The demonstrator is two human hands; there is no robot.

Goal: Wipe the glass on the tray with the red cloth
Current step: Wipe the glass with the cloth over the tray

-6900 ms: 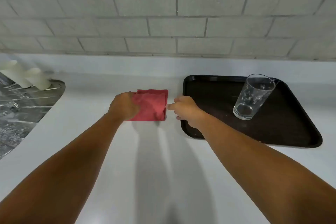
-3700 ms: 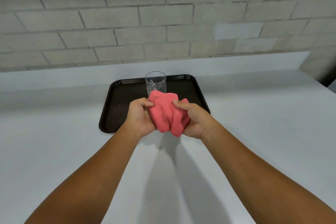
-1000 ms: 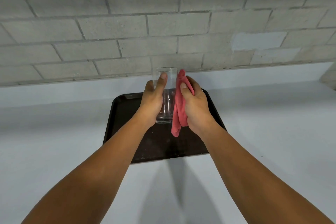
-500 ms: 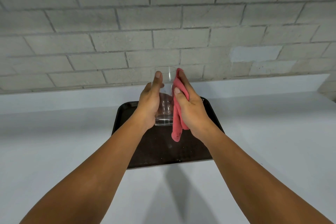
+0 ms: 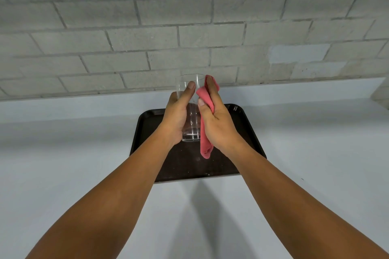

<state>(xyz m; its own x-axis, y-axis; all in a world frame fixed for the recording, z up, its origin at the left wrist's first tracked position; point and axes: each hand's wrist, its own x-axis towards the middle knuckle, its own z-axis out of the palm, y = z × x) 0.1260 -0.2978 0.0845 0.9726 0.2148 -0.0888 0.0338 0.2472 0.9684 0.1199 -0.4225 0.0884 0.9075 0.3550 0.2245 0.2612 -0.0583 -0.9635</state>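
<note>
Single head-worn wide-angle cam, looking fwd and down over both forearms, facing the brick wall (image 5: 189, 27), sitting close above the white counter (image 5: 63, 164), no 2nd view.

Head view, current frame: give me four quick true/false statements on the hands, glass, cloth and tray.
1. The left hand holds the glass upright. True.
2. The glass stands on the tray. False: it is lifted above it.
3. The right hand presses the red cloth against the side of the glass. True.
4. The cloth lies folded on the counter. False: it is in the right hand, one end hanging down.
</note>
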